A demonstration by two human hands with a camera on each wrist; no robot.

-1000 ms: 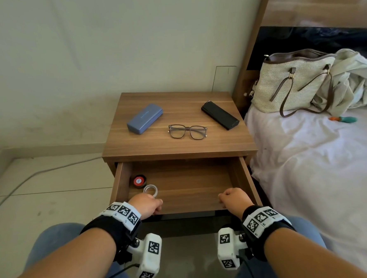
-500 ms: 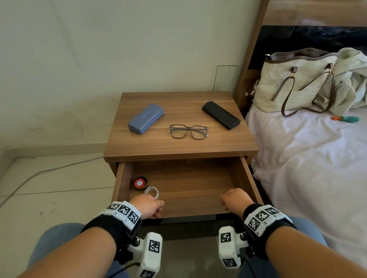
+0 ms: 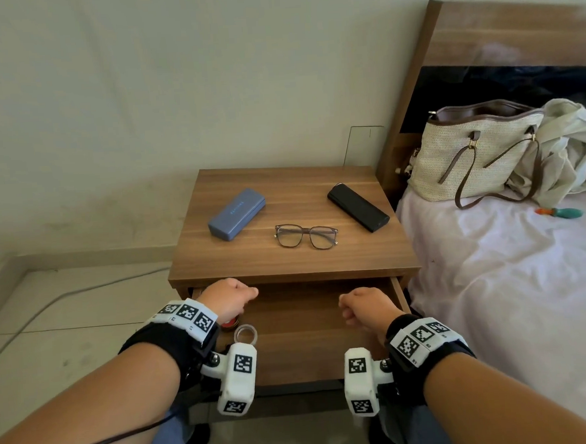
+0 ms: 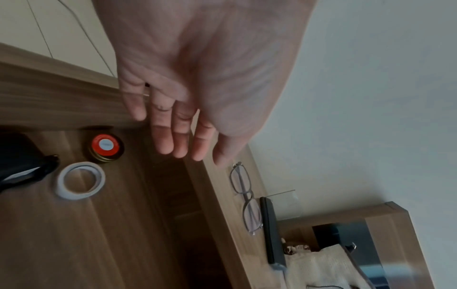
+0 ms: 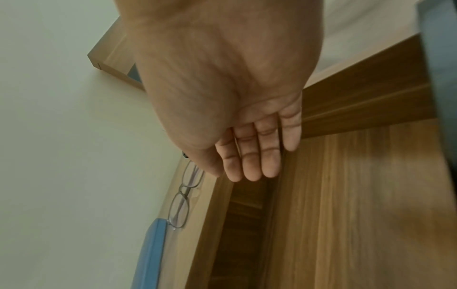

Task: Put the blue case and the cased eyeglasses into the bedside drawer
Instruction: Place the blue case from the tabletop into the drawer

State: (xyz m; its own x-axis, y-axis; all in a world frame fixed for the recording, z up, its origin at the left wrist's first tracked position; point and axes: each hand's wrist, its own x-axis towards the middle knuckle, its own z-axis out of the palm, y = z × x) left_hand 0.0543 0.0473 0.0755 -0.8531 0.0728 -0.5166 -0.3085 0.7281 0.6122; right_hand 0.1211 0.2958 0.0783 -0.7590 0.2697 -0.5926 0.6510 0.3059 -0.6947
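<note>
The blue case (image 3: 237, 214) lies shut at the back left of the nightstand top (image 3: 287, 263). The eyeglasses (image 3: 306, 236) sit uncased, unfolded, near the middle, and a black case (image 3: 358, 207) lies at the back right. Below the top, the drawer (image 3: 309, 344) stands pulled out. My left hand (image 3: 229, 299) hovers over the drawer's left rear corner with relaxed fingers (image 4: 163, 136), holding nothing. My right hand (image 3: 362, 307) hangs over the drawer's right side, its fingers (image 5: 252, 162) loose and empty. The wrist views also catch the eyeglasses (image 4: 243, 197) and the blue case (image 5: 150, 252).
In the drawer's left part lie a red-lidded jar (image 4: 106, 145) and a ring of tape (image 4: 81, 180). A bed (image 3: 511, 277) with a woven handbag (image 3: 476, 152) and crumpled cloth borders the nightstand on the right. A cable (image 3: 66, 297) crosses the floor on the left.
Both hands have let go of the drawer's front edge and moved up and forward over the open drawer. The things on the nightstand have not moved.
</note>
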